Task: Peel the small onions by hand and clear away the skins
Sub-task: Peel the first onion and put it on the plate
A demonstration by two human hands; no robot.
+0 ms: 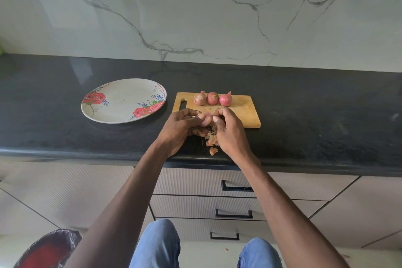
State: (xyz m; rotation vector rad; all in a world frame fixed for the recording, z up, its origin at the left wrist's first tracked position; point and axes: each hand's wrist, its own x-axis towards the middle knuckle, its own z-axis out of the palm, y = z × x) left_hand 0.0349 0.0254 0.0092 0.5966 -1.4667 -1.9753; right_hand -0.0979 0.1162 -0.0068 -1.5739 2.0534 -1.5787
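The worktop (65, 132) is dark polished stone, faintly glossy. The chopping board (243, 113) is pale matt wood. Papery dry skins (212, 140) lie crinkled; the plate (117, 102) looks smooth.

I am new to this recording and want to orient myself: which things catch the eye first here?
Both hands, left hand and right hand, meet at the counter's front edge, peeling an onion over loose skins. Behind them, three onions sit in a row on the board. A floral plate lies left of the board.
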